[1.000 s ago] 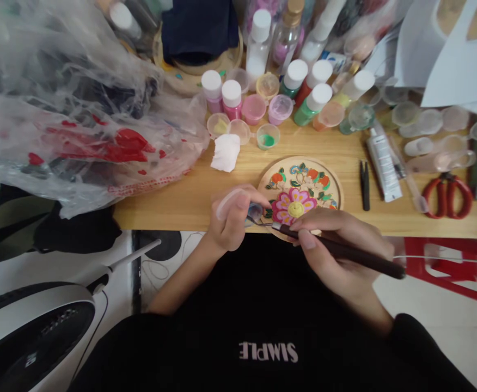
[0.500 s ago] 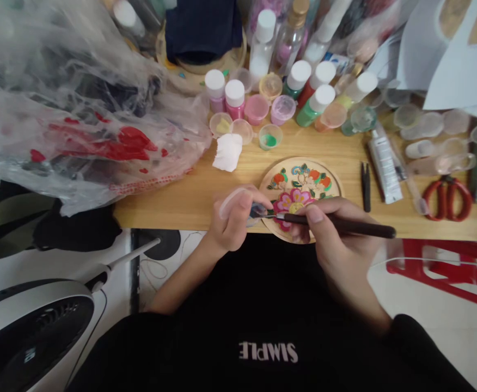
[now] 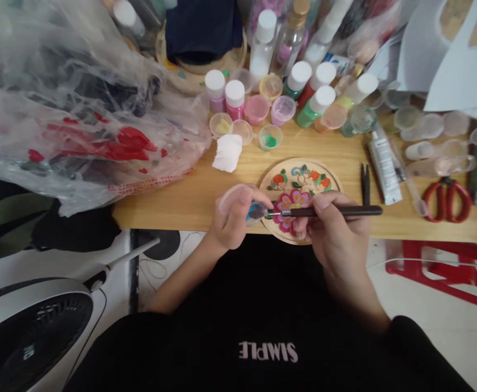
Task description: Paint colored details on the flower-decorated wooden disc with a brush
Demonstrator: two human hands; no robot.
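Observation:
My left hand (image 3: 232, 220) is closed round a small clear paint cup (image 3: 254, 210) with blue paint in it, its open lid sticking out at the left. My right hand (image 3: 336, 234) pinches a dark-handled paintbrush (image 3: 336, 211) held level, and its tip reaches into that cup. Both hands hover over the near edge of a round wooden disc (image 3: 301, 179) painted with a pink flower, orange blossoms and green leaves. The disc lies on the wooden table (image 3: 181, 198) at its front edge, partly hidden by my right hand.
Behind the disc stand several paint bottles (image 3: 234, 98) and small colour cups (image 3: 270, 136), with a white tissue wad (image 3: 227, 152). Black tweezers (image 3: 365, 185), a grey tube (image 3: 383, 163) and red scissors (image 3: 446, 196) lie at right. A crumpled plastic bag (image 3: 79, 109) fills the left.
My right hand has moved up and left, swinging the brush from a slant to level, and its tip has gone into the cup. My left hand has stayed where it was.

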